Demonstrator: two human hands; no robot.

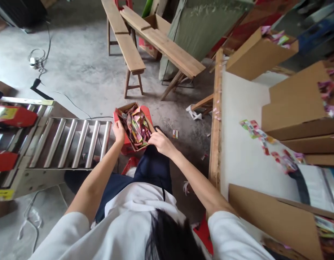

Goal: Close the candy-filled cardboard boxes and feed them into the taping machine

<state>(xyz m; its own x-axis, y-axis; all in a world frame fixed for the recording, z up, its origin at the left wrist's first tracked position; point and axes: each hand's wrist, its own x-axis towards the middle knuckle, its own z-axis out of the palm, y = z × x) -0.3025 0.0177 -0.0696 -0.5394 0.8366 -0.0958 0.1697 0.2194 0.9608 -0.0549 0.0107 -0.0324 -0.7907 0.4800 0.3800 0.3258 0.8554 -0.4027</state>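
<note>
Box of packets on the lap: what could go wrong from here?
1. The box is heaped with packets; tilted, some may slide onto the floor, where one already lies.
2. Only the left hand steadies its edge while the right hand reaches in, so it might tip.

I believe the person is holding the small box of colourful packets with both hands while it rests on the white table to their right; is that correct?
Not quite. In the head view both hands, left hand and right hand, are on the small box of colourful packets, but it sits in front of the person's knees above the concrete floor, not on the white table.
</note>
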